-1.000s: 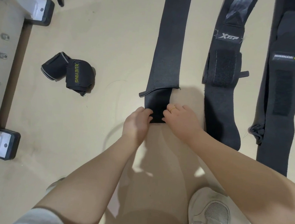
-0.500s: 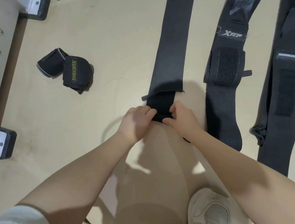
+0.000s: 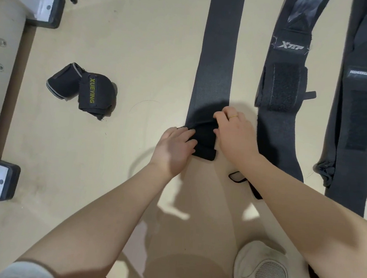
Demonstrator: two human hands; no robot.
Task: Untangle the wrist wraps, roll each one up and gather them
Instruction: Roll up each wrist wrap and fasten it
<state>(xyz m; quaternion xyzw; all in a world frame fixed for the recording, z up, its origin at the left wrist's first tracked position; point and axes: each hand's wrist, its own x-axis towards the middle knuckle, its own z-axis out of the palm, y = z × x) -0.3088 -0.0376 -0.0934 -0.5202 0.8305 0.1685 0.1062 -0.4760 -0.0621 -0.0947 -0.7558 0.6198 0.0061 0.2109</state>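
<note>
Change: the rolled end (image 3: pixel 204 144) of the plain black wrist wrap (image 3: pixel 216 59) has thickened and advanced up the strap since a second ago; both hands have shifted with it.
Left hand (image 3: pixel 172 149): fingers curled against the roll's left end, steadying it.
Right hand (image 3: pixel 236 132): fingers hooked over the roll's top edge, thumb below, pinching it.
Long axis: the unrolled strap runs straight away from the roll, up and out of view.
Next move (judged): roll forward along that axis; both hands equally near.
Neighbours: XTEP wrap (image 3: pixel 282 92) just right of the roll; two finished rolls (image 3: pixel 82 89) well left.
</note>
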